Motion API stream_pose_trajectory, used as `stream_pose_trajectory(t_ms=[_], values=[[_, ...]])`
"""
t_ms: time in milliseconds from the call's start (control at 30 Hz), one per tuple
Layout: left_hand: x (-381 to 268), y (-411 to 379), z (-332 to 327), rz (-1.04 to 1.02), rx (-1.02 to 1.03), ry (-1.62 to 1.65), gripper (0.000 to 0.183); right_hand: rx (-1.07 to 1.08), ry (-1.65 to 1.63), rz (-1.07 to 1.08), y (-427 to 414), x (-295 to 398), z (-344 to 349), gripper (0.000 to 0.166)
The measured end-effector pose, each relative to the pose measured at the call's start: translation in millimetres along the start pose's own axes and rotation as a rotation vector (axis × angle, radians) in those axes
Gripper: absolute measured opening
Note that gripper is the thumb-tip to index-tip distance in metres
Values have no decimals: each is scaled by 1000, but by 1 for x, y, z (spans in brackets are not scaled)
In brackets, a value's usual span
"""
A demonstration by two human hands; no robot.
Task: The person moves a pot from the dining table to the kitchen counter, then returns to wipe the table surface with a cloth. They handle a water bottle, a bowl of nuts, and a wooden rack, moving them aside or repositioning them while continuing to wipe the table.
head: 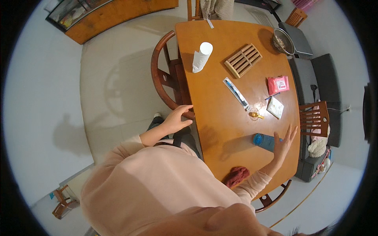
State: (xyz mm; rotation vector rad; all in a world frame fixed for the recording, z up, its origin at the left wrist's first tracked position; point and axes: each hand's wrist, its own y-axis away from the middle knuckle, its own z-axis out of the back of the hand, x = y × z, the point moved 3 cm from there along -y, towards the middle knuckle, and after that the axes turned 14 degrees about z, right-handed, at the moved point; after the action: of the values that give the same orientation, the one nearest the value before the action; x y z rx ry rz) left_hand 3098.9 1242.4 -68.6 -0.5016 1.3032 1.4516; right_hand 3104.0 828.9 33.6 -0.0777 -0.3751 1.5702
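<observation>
My left hand (178,119) is raised at the left edge of the wooden table (212,118), near the curved back of a wooden armchair (159,85). It holds nothing, with thumb and fingers apart. Over the table's right side, my right hand (284,144) spreads its fingers and covers one end of a blue translucent bottle (263,141) lying on its side. Whether that hand touches the bottle I cannot tell. Beyond it are a small clear dish (253,111) with a gold-coloured spoon-like utensil (257,115) and a white square packet (275,108). A dark red cloth (237,175) lies crumpled near my right forearm.
A long clear-wrapped item (236,93), a pink wipes pack (278,85), a wooden roller massager (243,60), a paper towel roll (202,57) and a metal bowl (283,41) stand farther off. A slatted chair (314,119) and grey sofa (326,79) line the right side.
</observation>
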Motion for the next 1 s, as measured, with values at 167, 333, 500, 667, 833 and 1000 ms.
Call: stream_pose_trajectory(t_ms=[167,333,500,667,833,1000], values=[[19,6,45,-72,-29,7,54,-136,-78,-52,10,50,-14,64],[54,14,112,-115,-34,16,45,-59,-123,-88,66,94,-71,58],[100,20,175,-73,-16,23,36,160,-234,-36,62,210,-122,55],[133,35,213,19,-110,142,28,322,-348,67,26,289,-136,57],[159,40,219,101,-163,178,21,318,-368,238,-2,317,-142,56],[142,29,210,46,-177,179,22,366,-452,356,-28,370,-160,51]])
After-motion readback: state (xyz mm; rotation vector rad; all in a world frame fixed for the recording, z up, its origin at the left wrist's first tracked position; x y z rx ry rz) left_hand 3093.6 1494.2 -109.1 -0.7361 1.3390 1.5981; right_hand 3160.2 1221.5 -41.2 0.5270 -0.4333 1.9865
